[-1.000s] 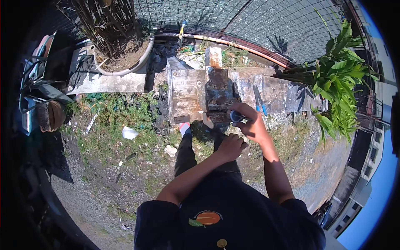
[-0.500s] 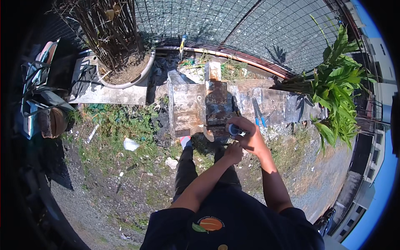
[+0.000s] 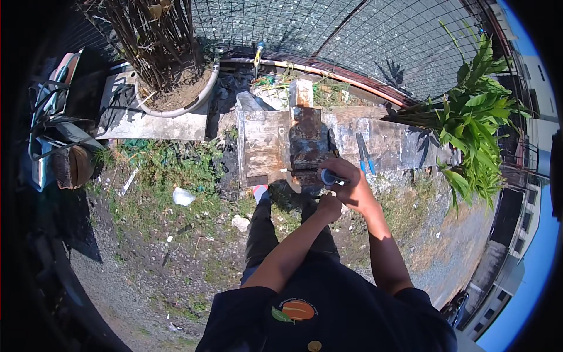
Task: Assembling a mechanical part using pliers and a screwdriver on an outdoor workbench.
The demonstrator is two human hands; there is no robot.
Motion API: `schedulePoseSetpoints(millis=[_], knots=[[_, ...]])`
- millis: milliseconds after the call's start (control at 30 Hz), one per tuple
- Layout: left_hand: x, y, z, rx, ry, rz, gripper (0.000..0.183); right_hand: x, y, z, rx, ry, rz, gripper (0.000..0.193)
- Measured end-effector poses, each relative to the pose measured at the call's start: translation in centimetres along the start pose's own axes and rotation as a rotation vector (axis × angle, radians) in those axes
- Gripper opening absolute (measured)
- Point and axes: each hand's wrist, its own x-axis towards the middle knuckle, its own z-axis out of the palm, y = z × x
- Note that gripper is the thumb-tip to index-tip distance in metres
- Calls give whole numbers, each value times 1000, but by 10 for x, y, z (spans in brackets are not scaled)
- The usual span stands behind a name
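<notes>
My right hand (image 3: 352, 183) is closed around a small round object with a dark rim and a bluish-grey face (image 3: 328, 176); its kind cannot be made out. Just below it, my left hand (image 3: 329, 207) is a closed fist, fingers curled in, and whatever they hold is hidden. Both hands are in front of the near edge of a worn wooden bench (image 3: 261, 144). A rusty metal vise (image 3: 307, 132) sits on the bench beyond them. Dark-handled pliers (image 3: 332, 142) lie by the vise, and blue-handled pliers (image 3: 365, 154) lie to their right.
A wire mesh fence (image 3: 305, 35) runs behind the bench. A large potted plant (image 3: 202, 100) stands at the far left, and leafy green stalks (image 3: 469, 117) lie across the bench's right end. Below are weeds, gravel and a white scrap (image 3: 183, 196).
My left hand has shifted slightly up toward the right hand. The right hand has turned a little and keeps its grip on the round object. Tools on the bench lie as before.
</notes>
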Motion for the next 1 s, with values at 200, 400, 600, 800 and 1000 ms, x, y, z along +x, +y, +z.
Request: schedulePoseSetpoints(millis=[200, 400, 600, 800, 1000], knots=[[2, -4, -9, -82, -21, -66, 47, 3, 1, -2, -7, -43, 30, 65], [-6, -2, -19, -46, 9, -44, 38, 5, 3, -2, -3, -62, -11, 63], [-13, 5, -21, -12, 33, -21, 30, 8, 2, -3, -34, -74, -78, 60], [-27, 16, -21, 40, 51, 24, 22, 8, -3, -1, -24, -84, -18, 58], [-36, 22, -36, 109, 73, 66, 17, 4, 0, 3, 62, -59, 26, 58]])
